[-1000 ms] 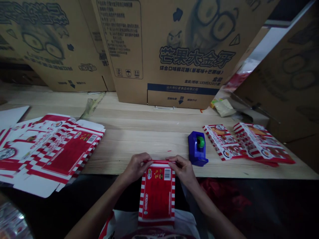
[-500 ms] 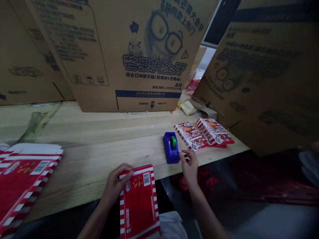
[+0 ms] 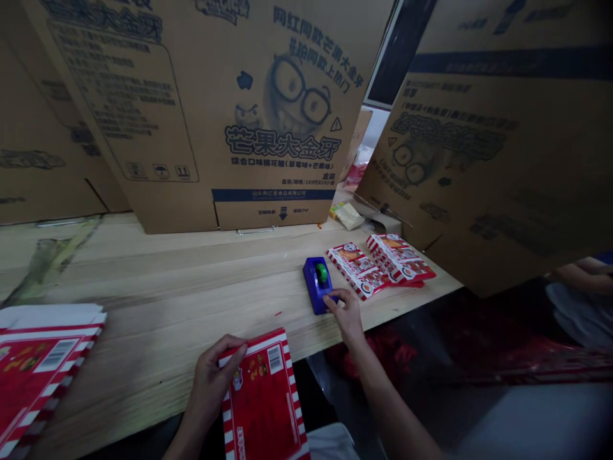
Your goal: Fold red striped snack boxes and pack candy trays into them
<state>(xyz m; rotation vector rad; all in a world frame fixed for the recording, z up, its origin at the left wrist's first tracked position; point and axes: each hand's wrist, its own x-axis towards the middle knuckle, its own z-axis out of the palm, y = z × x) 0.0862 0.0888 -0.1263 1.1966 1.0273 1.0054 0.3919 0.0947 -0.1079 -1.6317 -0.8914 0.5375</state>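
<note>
Two hands point(image 3: 211, 374) by table edge point(image 3: 397, 311), open tabletop point(image 3: 201, 275) beyond

Right grip point(image 3: 347, 315) at tape dispenser point(image 3: 315, 292)

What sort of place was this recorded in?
Probably a packing workstation, given the red-and-white striped boxes, a blue tape dispenser and printed cardboard cartons standing on a wood-grain tabletop.

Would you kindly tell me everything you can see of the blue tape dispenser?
The dispenser is blue, seemingly plastic, with a green core set in its far half. It stands on the table, left of the striped boxes. The right grip is at its near end, apparently touching it; any tape there is indistinct.
</note>
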